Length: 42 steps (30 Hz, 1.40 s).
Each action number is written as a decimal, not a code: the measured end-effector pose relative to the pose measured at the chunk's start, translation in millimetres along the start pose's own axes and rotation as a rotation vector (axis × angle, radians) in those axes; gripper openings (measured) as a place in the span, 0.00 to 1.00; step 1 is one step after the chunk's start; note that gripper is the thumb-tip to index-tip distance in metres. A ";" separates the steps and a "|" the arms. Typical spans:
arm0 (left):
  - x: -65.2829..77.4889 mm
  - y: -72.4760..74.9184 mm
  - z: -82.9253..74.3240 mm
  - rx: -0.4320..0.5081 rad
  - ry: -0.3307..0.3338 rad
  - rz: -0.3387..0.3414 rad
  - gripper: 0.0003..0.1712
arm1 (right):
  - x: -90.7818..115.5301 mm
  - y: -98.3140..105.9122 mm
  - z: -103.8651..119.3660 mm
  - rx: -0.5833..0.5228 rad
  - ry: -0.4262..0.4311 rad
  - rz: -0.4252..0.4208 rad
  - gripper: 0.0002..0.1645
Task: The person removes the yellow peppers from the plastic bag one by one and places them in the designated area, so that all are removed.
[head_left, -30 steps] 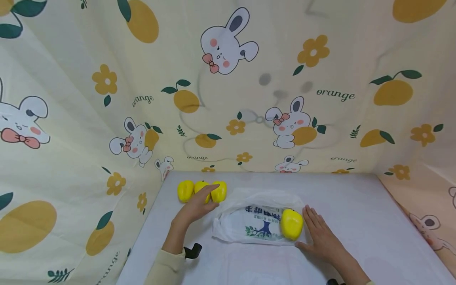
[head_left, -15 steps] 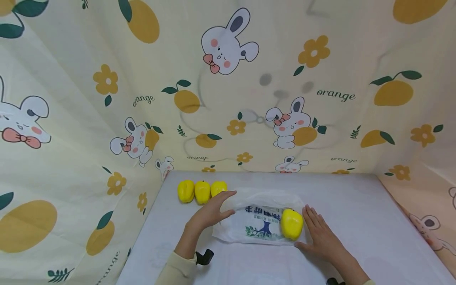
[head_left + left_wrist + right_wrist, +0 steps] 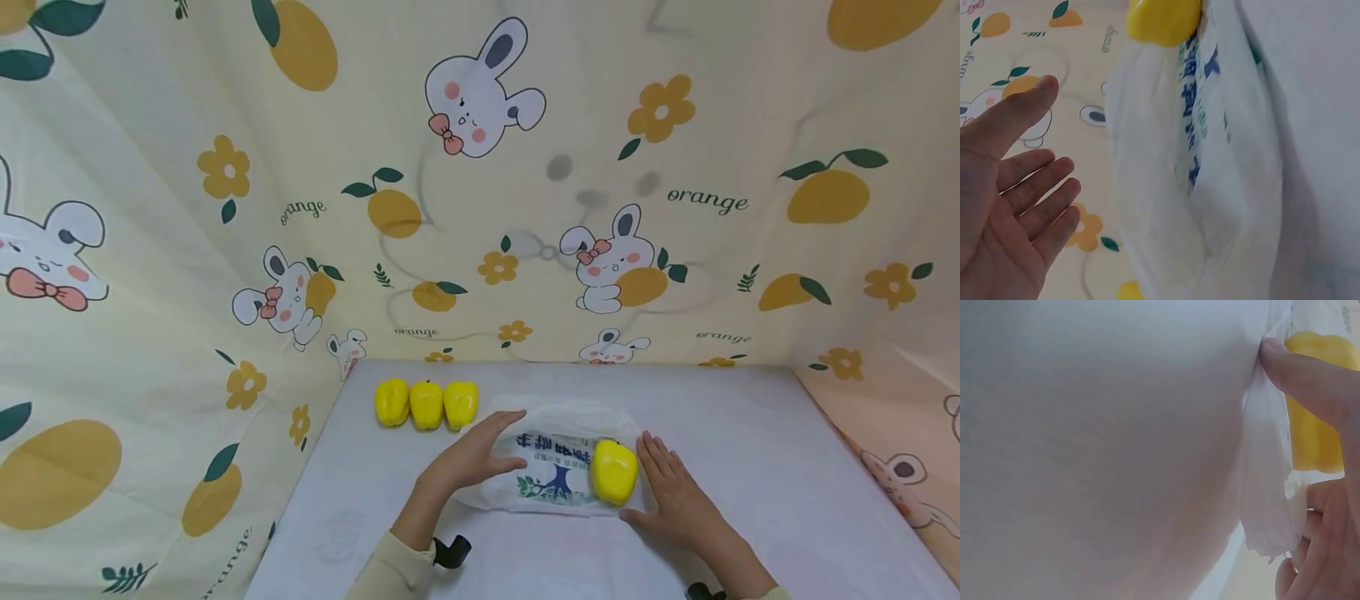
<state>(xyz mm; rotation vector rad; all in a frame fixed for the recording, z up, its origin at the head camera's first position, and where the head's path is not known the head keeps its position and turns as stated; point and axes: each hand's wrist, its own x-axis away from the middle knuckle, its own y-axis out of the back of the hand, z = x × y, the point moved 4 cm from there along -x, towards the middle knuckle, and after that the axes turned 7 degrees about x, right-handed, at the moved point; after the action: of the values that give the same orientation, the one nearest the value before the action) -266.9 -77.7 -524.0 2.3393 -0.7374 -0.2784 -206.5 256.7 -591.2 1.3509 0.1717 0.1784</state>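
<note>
A white plastic bag [image 3: 577,415] with blue lettering and a tree print lies flat on the table. On its right part sits a yellow bell pepper [image 3: 615,472]. My left hand [image 3: 468,458] is over the bag's left end, thumb and fingers spread apart, holding nothing; the left wrist view shows its palm [image 3: 1004,244] beside the bag [image 3: 1154,125]. At the right end, my right hand [image 3: 678,504] lies with straight fingers along the bag's edge, close beside the pepper. In the right wrist view its thumb [image 3: 1304,372] touches the bag's edge [image 3: 1266,487].
Three more yellow bell peppers [image 3: 427,406] stand in a row at the back left of the white table [image 3: 750,450]. A cloth [image 3: 480,192] printed with rabbits and oranges hangs behind the table and on both sides.
My left hand has moved right and toward me, from the row of peppers to over the bag's left part. The right hand and the pepper on the bag have stayed put.
</note>
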 end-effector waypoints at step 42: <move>-49.1 -87.7 -31.0 -0.169 -0.102 0.083 0.54 | -0.3 1.4 -0.2 -0.005 0.004 -0.016 0.79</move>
<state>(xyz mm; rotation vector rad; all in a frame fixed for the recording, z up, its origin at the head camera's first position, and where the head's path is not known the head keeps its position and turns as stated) -257.3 21.6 -557.4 2.1421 -0.8245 -0.4100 -206.9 257.1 -589.9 1.3439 0.1858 0.1681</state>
